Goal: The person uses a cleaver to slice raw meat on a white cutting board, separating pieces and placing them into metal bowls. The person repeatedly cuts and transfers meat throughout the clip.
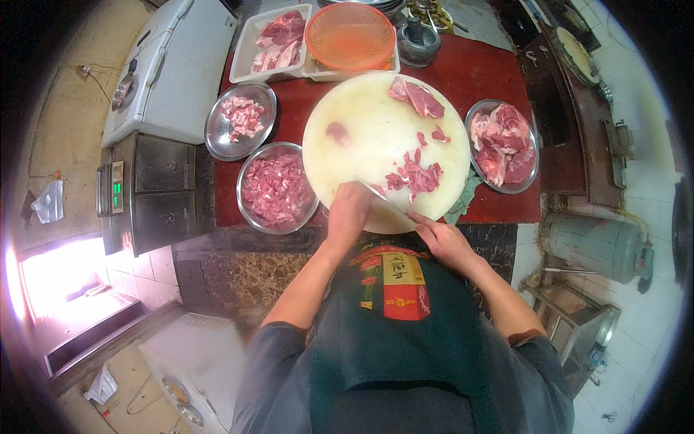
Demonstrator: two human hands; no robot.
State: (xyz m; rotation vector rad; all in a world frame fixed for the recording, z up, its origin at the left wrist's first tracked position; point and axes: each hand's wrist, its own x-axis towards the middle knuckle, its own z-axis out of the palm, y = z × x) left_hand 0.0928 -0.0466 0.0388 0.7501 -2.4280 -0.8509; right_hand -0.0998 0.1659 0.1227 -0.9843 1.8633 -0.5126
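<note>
My right hand (447, 242) grips a kitchen knife (387, 202) by its handle, low on a round, pale cutting board (336, 100). The blade slants up to the left, and its far end lies beside my left hand (349, 209). The fingers of that hand are curled down at the board's near left edge; whatever is under them is hidden. Just beyond the blade lies a loose heap of sliced raw meat (415, 173). A larger raw meat piece (417, 97) rests at the board's far right, and a small meat lump (338, 133) sits left of centre.
Left of the board stand a steel dish of cut meat (276, 187) and another of paler pieces (242, 118). A steel plate of large chunks (501, 144) is right, near a green cloth (465, 198). Behind are a white meat tub (242, 65), orange basket (349, 35) and stone mortar (418, 46).
</note>
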